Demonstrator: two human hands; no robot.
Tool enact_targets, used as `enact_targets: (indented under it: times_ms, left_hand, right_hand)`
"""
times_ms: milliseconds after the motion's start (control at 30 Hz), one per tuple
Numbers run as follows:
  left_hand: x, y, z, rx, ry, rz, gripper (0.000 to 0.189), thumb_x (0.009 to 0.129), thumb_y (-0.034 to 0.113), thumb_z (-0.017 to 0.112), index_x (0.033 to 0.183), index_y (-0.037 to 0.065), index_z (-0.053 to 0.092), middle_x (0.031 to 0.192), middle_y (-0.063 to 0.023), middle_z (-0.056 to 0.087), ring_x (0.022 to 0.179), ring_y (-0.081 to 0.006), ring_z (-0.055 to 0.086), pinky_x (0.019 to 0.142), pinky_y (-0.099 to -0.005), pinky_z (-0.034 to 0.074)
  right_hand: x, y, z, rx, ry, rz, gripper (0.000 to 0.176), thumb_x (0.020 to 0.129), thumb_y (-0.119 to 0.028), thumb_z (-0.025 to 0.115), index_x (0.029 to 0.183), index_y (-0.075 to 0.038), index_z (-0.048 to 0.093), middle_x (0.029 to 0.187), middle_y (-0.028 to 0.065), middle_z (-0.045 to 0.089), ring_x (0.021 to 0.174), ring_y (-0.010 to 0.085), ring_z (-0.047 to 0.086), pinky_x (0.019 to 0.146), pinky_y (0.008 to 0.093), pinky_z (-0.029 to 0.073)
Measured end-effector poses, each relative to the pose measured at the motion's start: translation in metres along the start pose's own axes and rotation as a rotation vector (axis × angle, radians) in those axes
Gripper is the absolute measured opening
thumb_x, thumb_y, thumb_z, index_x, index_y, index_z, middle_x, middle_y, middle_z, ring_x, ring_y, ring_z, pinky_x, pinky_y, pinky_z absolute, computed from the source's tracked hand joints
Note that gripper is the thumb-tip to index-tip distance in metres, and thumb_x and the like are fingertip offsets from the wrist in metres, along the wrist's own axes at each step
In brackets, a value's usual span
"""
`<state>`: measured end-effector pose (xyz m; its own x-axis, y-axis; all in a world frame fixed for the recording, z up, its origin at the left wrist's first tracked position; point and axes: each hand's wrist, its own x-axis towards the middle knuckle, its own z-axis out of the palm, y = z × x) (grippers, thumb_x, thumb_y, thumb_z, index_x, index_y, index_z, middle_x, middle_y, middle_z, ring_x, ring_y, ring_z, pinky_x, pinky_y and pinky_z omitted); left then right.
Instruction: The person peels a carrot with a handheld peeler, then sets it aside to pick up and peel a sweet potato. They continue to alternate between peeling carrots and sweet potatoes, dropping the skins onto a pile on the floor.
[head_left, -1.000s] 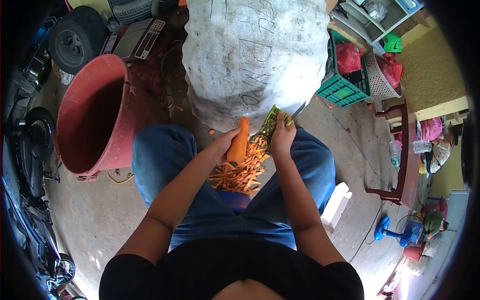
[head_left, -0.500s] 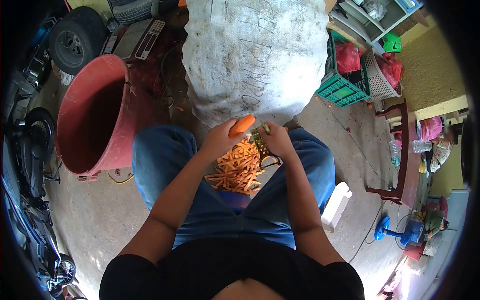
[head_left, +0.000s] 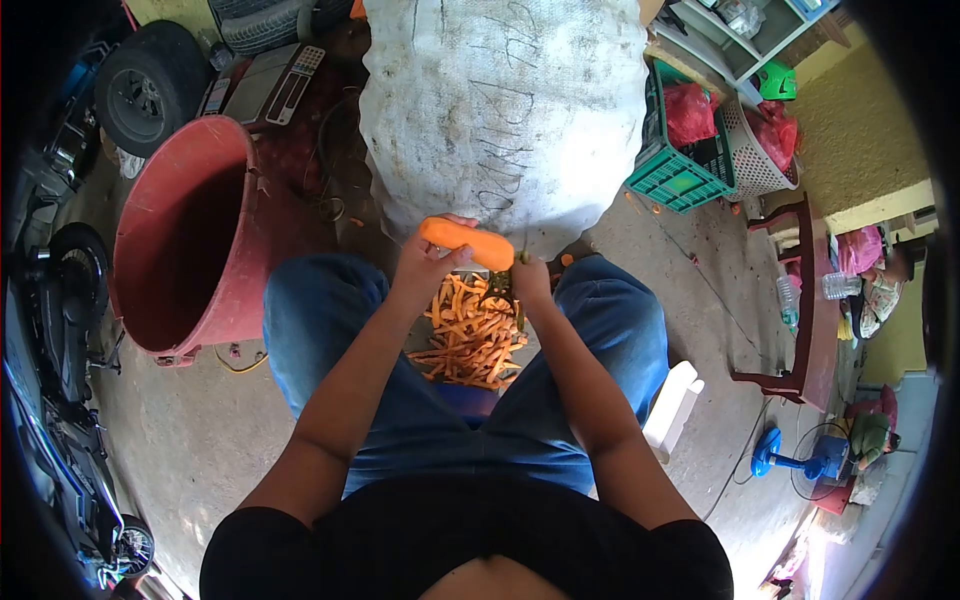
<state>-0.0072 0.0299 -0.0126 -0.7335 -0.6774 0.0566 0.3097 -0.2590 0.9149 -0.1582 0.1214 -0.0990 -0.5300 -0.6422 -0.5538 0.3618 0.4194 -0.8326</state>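
My left hand (head_left: 420, 265) is closed around a thick, smooth orange carrot (head_left: 468, 244), held almost level above the pile between my knees. Right beside the carrot's end, my right hand (head_left: 532, 282) grips a green-and-black hand tool (head_left: 499, 284); a thin blade-like part sticks up past the fingers. The tool's exact kind is partly hidden by my hand. Beneath both hands, many orange strips (head_left: 470, 340) are heaped in a blue container (head_left: 468, 400), of which only the near side shows.
A large white sack (head_left: 500, 120) stands directly in front. To the left is a big red bin (head_left: 180, 235), with a scale (head_left: 275, 85) and tyre (head_left: 148, 88) behind. A green crate (head_left: 685, 185) and wooden bench (head_left: 815, 300) stand right. A white box-like object (head_left: 675, 410) lies beside my knee.
The carrot has swung from steeply tilted to nearly level, and more of it shows. My right hand has moved left and slightly down, turning the tool. A small orange piece shows near the right knee.
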Motion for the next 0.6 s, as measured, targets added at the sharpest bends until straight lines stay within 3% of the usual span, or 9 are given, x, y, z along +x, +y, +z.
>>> enact_targets:
  times_ms: [67,100,167,267,367,433,500,567,600]
  left_hand:
    - [-0.001,-0.003,0.002,-0.099,0.02,-0.056,0.032,0.073,-0.001,0.056,0.103,0.004,0.045,0.109,-0.0093,0.047,0.099,-0.0178,0.049,0.08,-0.0284,0.046]
    - [-0.002,-0.009,0.001,-0.093,0.007,-0.1,0.031,0.073,0.0,0.056,0.102,0.004,0.046,0.107,-0.0092,0.048,0.097,-0.0177,0.05,0.077,-0.0284,0.047]
    - [-0.001,-0.007,-0.001,-0.082,0.001,-0.137,0.03,0.073,0.0,0.057,0.101,0.004,0.046,0.106,-0.0091,0.049,0.096,-0.0177,0.051,0.075,-0.0284,0.049]
    - [0.002,-0.001,-0.006,-0.047,0.053,-0.288,0.031,0.073,0.001,0.058,0.101,0.005,0.047,0.102,-0.0086,0.051,0.092,-0.0178,0.053,0.075,-0.0284,0.049]
    - [0.005,0.002,-0.015,0.131,-0.114,-0.35,0.038,0.07,0.006,0.063,0.105,0.002,0.046,0.096,-0.0092,0.055,0.083,-0.0148,0.055,0.065,-0.0256,0.049]
    - [0.0,0.004,-0.008,0.627,-0.239,-0.299,0.041,0.069,0.012,0.064,0.104,0.0,0.046,0.096,-0.0112,0.055,0.086,-0.019,0.056,0.068,-0.0279,0.046]
    - [-0.003,-0.022,-0.001,0.732,-0.205,-0.257,0.045,0.067,0.014,0.065,0.104,0.0,0.045,0.094,-0.0133,0.055,0.085,-0.0213,0.056,0.068,-0.0293,0.045]
    - [-0.005,-0.032,0.002,0.837,-0.169,-0.216,0.048,0.065,0.017,0.066,0.105,-0.001,0.045,0.092,-0.0155,0.055,0.084,-0.0236,0.057,0.068,-0.0306,0.044]
    - [-0.004,-0.035,0.002,0.845,-0.154,-0.215,0.049,0.063,0.017,0.065,0.105,-0.001,0.045,0.092,-0.0167,0.055,0.084,-0.0257,0.057,0.069,-0.0314,0.044]
  right_hand:
    - [-0.004,0.009,0.009,-0.319,0.016,-0.476,0.02,0.079,-0.016,0.053,0.092,-0.001,0.056,0.076,0.005,0.059,0.068,0.0156,0.055,0.063,0.0258,0.043]
    - [-0.005,0.011,0.011,-0.317,0.015,-0.477,0.02,0.079,-0.016,0.053,0.092,-0.001,0.056,0.076,0.005,0.059,0.068,0.0156,0.055,0.063,0.0258,0.043]
    - [-0.007,0.009,0.018,0.289,-0.157,-0.301,0.023,0.078,-0.015,0.053,0.097,-0.002,0.055,0.086,0.0053,0.059,0.077,0.0158,0.055,0.07,0.0264,0.042]
    - [-0.006,-0.005,0.007,0.344,-0.178,-0.271,0.022,0.08,-0.014,0.052,0.098,-0.002,0.053,0.09,0.006,0.057,0.081,0.0144,0.055,0.071,0.0273,0.044]
    - [-0.01,-0.022,0.0,0.398,-0.147,-0.211,0.019,0.082,-0.013,0.049,0.096,-0.001,0.051,0.085,0.0071,0.057,0.077,0.0151,0.057,0.069,0.0285,0.046]
    - [-0.021,-0.031,-0.001,0.296,-0.118,-0.26,0.016,0.079,-0.008,0.049,0.091,0.001,0.055,0.083,0.0056,0.058,0.071,0.0128,0.056,0.063,0.0256,0.044]
    - [-0.013,-0.018,0.002,0.14,-0.038,-0.331,0.017,0.079,-0.011,0.05,0.089,0.002,0.054,0.075,0.0091,0.059,0.065,0.0171,0.057,0.058,0.0286,0.044]
    - [-0.025,-0.024,0.009,-0.397,0.101,-0.551,0.019,0.079,-0.015,0.05,0.088,0.002,0.053,0.069,0.0161,0.057,0.063,0.0269,0.056,0.057,0.0323,0.042]
    - [-0.03,-0.029,0.009,-0.488,0.139,-0.582,0.02,0.079,-0.018,0.051,0.088,0.0,0.052,0.066,0.021,0.054,0.065,0.035,0.054,0.057,0.0365,0.041]
